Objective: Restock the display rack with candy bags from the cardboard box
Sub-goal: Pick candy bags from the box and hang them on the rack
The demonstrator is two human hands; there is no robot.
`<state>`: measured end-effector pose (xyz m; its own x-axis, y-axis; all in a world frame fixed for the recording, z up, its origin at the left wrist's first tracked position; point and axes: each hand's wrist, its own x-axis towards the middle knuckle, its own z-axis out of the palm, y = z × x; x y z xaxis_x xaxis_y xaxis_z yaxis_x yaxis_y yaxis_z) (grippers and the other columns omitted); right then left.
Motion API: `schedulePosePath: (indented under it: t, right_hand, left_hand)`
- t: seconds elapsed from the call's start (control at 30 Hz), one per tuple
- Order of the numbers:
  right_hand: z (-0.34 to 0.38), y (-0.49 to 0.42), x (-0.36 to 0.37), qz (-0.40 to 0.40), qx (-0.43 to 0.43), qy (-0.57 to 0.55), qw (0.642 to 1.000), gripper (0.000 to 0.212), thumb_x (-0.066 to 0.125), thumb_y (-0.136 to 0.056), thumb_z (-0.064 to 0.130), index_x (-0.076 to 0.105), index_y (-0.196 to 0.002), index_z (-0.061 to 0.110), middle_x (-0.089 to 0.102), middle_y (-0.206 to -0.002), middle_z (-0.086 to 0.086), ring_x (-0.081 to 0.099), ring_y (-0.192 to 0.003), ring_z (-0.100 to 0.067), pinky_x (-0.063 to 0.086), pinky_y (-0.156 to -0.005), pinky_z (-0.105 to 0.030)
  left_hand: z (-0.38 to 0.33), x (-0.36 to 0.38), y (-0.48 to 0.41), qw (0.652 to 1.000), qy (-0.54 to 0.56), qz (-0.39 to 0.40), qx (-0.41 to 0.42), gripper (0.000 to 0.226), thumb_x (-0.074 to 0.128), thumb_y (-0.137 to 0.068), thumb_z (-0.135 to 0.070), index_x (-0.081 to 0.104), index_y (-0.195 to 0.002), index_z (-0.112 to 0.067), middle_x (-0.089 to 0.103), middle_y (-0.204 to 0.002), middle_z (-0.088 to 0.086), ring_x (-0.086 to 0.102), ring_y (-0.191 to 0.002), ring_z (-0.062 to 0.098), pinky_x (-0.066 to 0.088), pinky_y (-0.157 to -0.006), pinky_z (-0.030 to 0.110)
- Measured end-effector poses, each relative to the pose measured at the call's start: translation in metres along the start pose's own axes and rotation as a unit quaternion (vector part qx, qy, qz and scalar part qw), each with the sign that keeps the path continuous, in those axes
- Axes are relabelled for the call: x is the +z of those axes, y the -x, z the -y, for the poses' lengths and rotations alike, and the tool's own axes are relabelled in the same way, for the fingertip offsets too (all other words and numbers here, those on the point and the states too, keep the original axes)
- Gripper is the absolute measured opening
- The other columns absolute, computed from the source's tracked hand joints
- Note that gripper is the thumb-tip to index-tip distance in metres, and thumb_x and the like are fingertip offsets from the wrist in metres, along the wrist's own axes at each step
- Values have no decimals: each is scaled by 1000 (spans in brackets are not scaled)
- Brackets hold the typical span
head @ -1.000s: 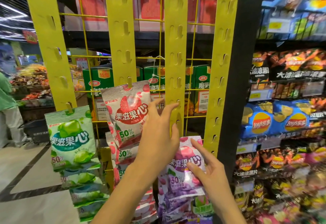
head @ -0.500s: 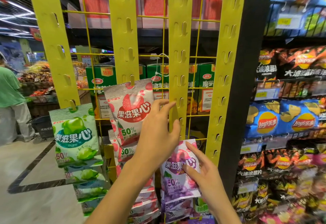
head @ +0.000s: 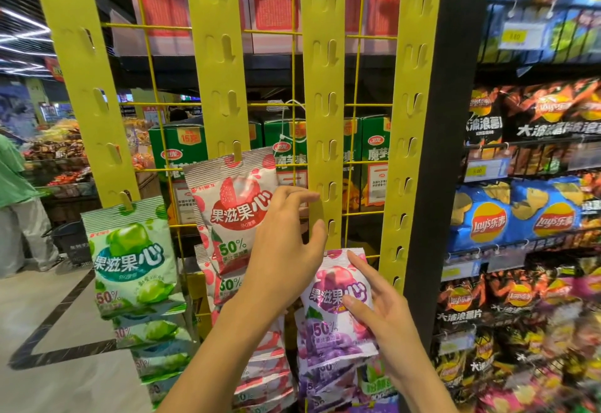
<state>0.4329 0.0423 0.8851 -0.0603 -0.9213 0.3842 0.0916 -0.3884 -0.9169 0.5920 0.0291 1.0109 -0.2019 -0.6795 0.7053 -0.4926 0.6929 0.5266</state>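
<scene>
1. At the far left, a person in a green top (head: 13,181) is standing in the aisle, well apart from the work.
2. A yellow display rack (head: 74,87) of hanging strips is filling the middle. Green apple candy bags (head: 130,260) are hanging in a stack from its leftmost strip.
3. Strawberry candy bags (head: 237,204) are hanging from the next strip.
4. The left hand (head: 283,250) is reaching up in front of them. Its grip is apart, the fingers loosely bent, fingertip and thumb touching the third strip (head: 322,87) and seeming to steady it.
5. Just below that thumb, a grape candy bag (head: 331,295) is standing upright, long axis vertical and leaning slightly. Its top edge is sitting just under a free hook on the third strip. More grape bags are hanging beneath it.
6. The right hand (head: 390,318) is pinching this bag, thumb on its front and forefinger along its right edge. This is the nearer hand, so it is likely lifting the bag up onto the hook.
7. At the right, chip bags (head: 520,217) are filling dark shelves.
8. The cardboard box is not showing.
</scene>
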Motion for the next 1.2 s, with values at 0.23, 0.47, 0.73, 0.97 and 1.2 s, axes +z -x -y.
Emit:
schedulePosePath:
  t: [0.23, 0.47, 0.73, 0.97, 1.2]
  right_hand:
    - [-7, 1, 1, 17, 16, -12, 1000, 68, 82, -74, 49, 53, -135, 48, 49, -148, 12, 40, -142, -18, 31, -115, -58]
    - [-10, 5, 5, -8, -4, 22, 1000, 59, 79, -79, 43, 55, -132, 48, 53, -141, 22, 46, -137, -12, 37, -113, -55]
    - [-16, 2, 8, -33, -36, 157, 986, 63, 67, -91, 6, 51, -131, 52, 48, -136, 38, 37, -131, 17, 33, -113, -25]
    - [-25, 5, 19, -111, -95, 302, 942, 80, 70, -88, 6, 40, -131, 67, 49, -110, 25, 53, -107, -1, 51, -79, -18]
    - [-33, 9, 18, -128, -118, 426, 888, 87, 75, -83, 8, 34, -134, 65, 41, -118, 18, 48, -107, -5, 47, -77, -10]
  left_hand:
    - [0, 0, -3, 1000, 18, 1, -9, 30, 56, -98, -17, 57, -127, -15, 47, -126, -8, 54, -112, 4, 54, -92, 26]
    - [3, -1, -3, 1000, 12, 2, 0, 31, 55, -98, -19, 55, -129, -16, 46, -126, -9, 52, -113, 4, 52, -94, 28]
    - [5, 0, -3, 1000, 14, 3, 6, 32, 56, -97, -20, 54, -130, -16, 45, -127, -9, 52, -116, 5, 52, -94, 25]
    - [8, 4, -3, 1000, 6, 7, 2, 35, 56, -97, -21, 53, -132, -17, 42, -128, -10, 50, -113, 3, 47, -93, 9]
    - [9, 11, 2, 999, -33, -12, 22, 44, 57, -94, -20, 47, -137, -16, 34, -137, -5, 50, -119, 13, 52, -98, 43]
